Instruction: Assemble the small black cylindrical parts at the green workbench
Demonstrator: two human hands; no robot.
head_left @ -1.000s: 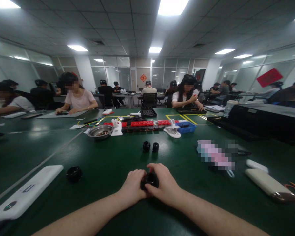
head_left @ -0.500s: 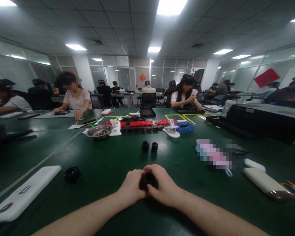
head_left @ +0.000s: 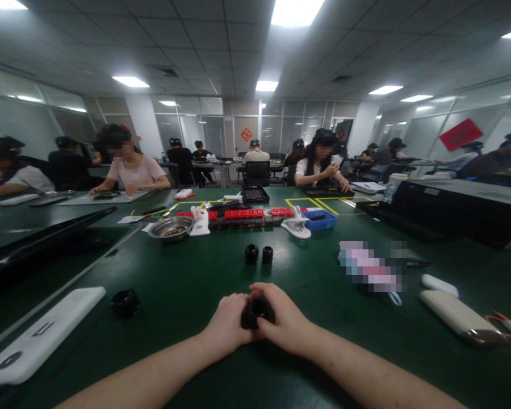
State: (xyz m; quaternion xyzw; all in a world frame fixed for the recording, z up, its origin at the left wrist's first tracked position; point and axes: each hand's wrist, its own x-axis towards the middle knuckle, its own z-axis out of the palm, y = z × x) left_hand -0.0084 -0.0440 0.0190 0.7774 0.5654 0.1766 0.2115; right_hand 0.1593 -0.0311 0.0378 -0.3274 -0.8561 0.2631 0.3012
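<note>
black round plastic part [head_left: 256, 311], small and cup-like, sits low in the middle of the frame over the dark green table [head_left: 187, 284]. whether it rests on the table i cannot tell. the left hand [head_left: 229, 326] and the right hand [head_left: 287, 325] are pressed together and closed on it from both sides. they look to be fitting or twisting it, though fingers hide the join; going on would want one hand bracing while the other turns. two small black pieces [head_left: 259, 254] stand just above, and a black ring [head_left: 125, 303] lies at lower left. against a second ago the grip looks unchanged, but a long black flat tray [head_left: 46, 241] has come in at mid left.
</note>
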